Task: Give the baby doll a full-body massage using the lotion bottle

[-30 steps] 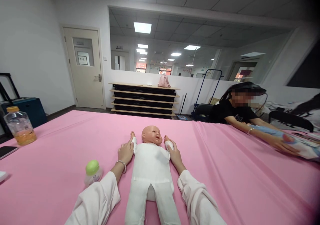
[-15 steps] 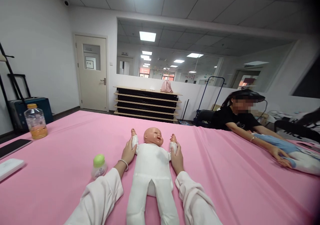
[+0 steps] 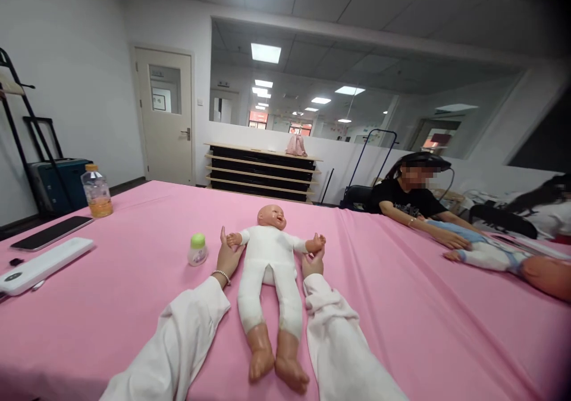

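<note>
A baby doll point(image 3: 270, 246) with a white cloth body and bare plastic head, hands and feet lies on its back, head away from me. Its arms stretch out to both sides. My left hand point(image 3: 229, 259) is closed around the doll's hand on the left, fingers upright behind it and thumb in front. On the other side, my right hand point(image 3: 313, 264) holds the doll's other hand from below, with the fingers partly hidden. Left of my left hand stands a small bottle point(image 3: 197, 252) with a green cap.
A pink cloth point(image 3: 383, 306) covers the table. At the left are a drink bottle point(image 3: 97, 196), a dark phone point(image 3: 52, 233) and a white oblong device point(image 3: 47, 267). Another person point(image 3: 408, 193) at the right handles a second doll point(image 3: 495, 255) in blue and white.
The doll's arms have swung from raised beside its head to outstretched sideways, my hands moving with them. The view has tilted down, bringing the doll's feet into sight.
</note>
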A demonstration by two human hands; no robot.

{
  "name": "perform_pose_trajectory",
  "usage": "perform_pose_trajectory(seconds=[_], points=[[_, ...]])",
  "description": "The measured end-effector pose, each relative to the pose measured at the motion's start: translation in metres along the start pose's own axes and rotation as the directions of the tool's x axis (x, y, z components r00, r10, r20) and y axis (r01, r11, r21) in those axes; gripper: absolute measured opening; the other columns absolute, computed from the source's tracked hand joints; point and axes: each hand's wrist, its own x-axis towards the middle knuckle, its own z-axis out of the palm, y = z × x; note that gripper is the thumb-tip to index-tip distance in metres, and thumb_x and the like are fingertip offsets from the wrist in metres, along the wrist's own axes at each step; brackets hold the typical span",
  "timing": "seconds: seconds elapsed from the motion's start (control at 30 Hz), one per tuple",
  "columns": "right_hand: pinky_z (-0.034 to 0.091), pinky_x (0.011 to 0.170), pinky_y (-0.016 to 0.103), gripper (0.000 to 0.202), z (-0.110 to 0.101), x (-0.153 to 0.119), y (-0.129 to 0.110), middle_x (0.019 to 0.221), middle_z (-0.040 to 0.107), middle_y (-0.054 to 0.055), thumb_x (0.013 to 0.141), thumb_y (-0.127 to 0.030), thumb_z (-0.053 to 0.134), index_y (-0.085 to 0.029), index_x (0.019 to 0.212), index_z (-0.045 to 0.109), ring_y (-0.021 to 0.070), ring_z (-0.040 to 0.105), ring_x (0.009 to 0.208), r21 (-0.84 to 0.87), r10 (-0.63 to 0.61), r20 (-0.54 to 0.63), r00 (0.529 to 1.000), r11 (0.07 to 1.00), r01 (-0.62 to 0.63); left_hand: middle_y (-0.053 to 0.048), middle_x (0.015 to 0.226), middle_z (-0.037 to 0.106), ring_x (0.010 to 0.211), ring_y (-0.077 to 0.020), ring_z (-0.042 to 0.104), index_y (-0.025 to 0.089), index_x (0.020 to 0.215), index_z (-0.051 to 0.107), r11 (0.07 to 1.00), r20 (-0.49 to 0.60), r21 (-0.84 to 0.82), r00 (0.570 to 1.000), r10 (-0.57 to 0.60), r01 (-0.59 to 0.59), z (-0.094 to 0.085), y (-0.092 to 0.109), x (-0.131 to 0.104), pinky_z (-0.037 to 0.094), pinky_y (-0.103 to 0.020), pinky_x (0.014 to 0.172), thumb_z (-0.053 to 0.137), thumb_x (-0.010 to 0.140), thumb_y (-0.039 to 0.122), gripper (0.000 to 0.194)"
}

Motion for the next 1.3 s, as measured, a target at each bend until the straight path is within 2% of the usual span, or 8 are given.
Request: perform_pose_trajectory(seconds=[0.2, 0.43, 0.6, 0.7, 0.8, 0.93, 1.13, 1.3], points=[[0.046, 0.085, 0.038, 0.048, -0.025, -0.033, -0.017, 0.104, 0.061, 0.009, 0.060, -0.036, 0.060, -0.017, 0.104, 0.053, 0.0246, 0.058, 0.097, -0.192, 0.063, 0.152, 0.986, 0.981, -0.033, -0.009, 0.111, 0.049, 0.107, -0.0195, 0.049, 0.017, 0.112, 0.050, 0.982, 0.057, 0.172, 0.996, 0.070, -0.079, -0.017, 0.008, -0.030, 0.036, -0.033, 0.098, 0.058, 0.072, 0.020, 0.041], [0.047, 0.080, 0.035, 0.026, -0.041, -0.050, -0.029, 0.087, 0.064, 0.005, 0.059, -0.022, 0.061, -0.018, 0.085, 0.059, 0.0196, 0.060, 0.081, -0.295, 0.043, 0.201, 0.979, 0.955, 0.018, -0.011, 0.109, 0.050, 0.103, -0.0199, 0.050, 0.015, 0.119, 0.045, 0.955, 0.235, 0.291, 0.972, -0.005, -0.065, -0.026, 0.007, -0.048, 0.040, -0.032, 0.091, 0.054, 0.074, 0.014, 0.046], [0.047, 0.081, 0.033, 0.031, -0.041, -0.051, -0.036, 0.093, 0.064, 0.006, 0.060, -0.019, 0.055, -0.018, 0.091, 0.058, 0.0185, 0.060, 0.083, -0.239, 0.028, 0.173, 0.985, 0.971, 0.014, -0.011, 0.110, 0.050, 0.102, -0.0198, 0.050, 0.016, 0.116, 0.047, 0.965, 0.194, 0.261, 0.981, -0.015, -0.037, -0.024, 0.004, -0.050, 0.041, -0.033, 0.089, 0.054, 0.070, 0.007, 0.048], [0.048, 0.078, 0.033, 0.033, -0.039, -0.043, -0.037, 0.096, 0.065, 0.007, 0.068, -0.025, 0.048, -0.017, 0.100, 0.055, 0.0176, 0.061, 0.083, -0.140, 0.030, 0.086, 0.996, 0.990, -0.018, -0.011, 0.116, 0.050, 0.102, -0.0186, 0.052, 0.018, 0.121, 0.041, 0.997, 0.089, 0.080, 0.996, 0.003, -0.011, -0.015, 0.009, -0.042, 0.044, -0.032, 0.087, 0.056, 0.070, 0.009, 0.054], [0.049, 0.073, 0.032, 0.033, -0.032, -0.031, -0.036, 0.095, 0.066, 0.007, 0.073, -0.034, 0.046, -0.018, 0.102, 0.053, 0.0184, 0.062, 0.082, -0.119, 0.012, 0.031, 0.999, 0.993, -0.008, -0.011, 0.114, 0.052, 0.091, -0.0168, 0.058, 0.020, 0.128, 0.028, 0.991, -0.050, -0.131, 0.999, -0.008, 0.002, -0.002, 0.020, -0.026, 0.049, -0.030, 0.076, 0.057, 0.076, 0.025, 0.059], [0.048, 0.073, 0.034, 0.028, -0.017, -0.018, -0.030, 0.093, 0.064, 0.008, 0.079, -0.033, 0.035, -0.018, 0.093, 0.054, 0.0195, 0.060, 0.082, -0.218, -0.079, 0.033, 0.996, 0.972, 0.085, -0.010, 0.107, 0.054, 0.083, -0.0167, 0.057, 0.020, 0.122, 0.031, 0.987, -0.217, -0.159, 0.976, -0.020, -0.015, 0.020, 0.026, 0.004, 0.049, -0.030, 0.068, 0.054, 0.078, 0.041, 0.054], [0.047, 0.074, 0.033, 0.025, -0.004, -0.003, -0.022, 0.091, 0.058, 0.008, 0.077, -0.017, 0.033, -0.018, 0.090, 0.054, 0.0182, 0.056, 0.085, -0.152, -0.285, 0.102, 0.953, 0.942, 0.298, -0.009, 0.106, 0.052, 0.080, -0.0164, 0.054, 0.019, 0.110, 0.039, 0.993, -0.165, -0.107, 0.986, 0.033, -0.051, 0.047, 0.001, 0.043, 0.048, -0.033, 0.071, 0.053, 0.077, 0.046, 0.045], [0.048, 0.077, 0.033, 0.038, -0.012, 0.000, -0.026, 0.112, 0.052, 0.010, 0.069, -0.008, 0.041, -0.018, 0.104, 0.051, 0.0183, 0.054, 0.094, -0.013, -0.391, 0.317, 0.864, 0.909, 0.416, -0.010, 0.107, 0.050, 0.085, -0.0176, 0.052, 0.018, 0.109, 0.037, 0.994, -0.232, -0.078, 0.971, 0.061, -0.081, 0.053, -0.010, 0.052, 0.047, -0.034, 0.072, 0.048, 0.081, 0.042, 0.038]])
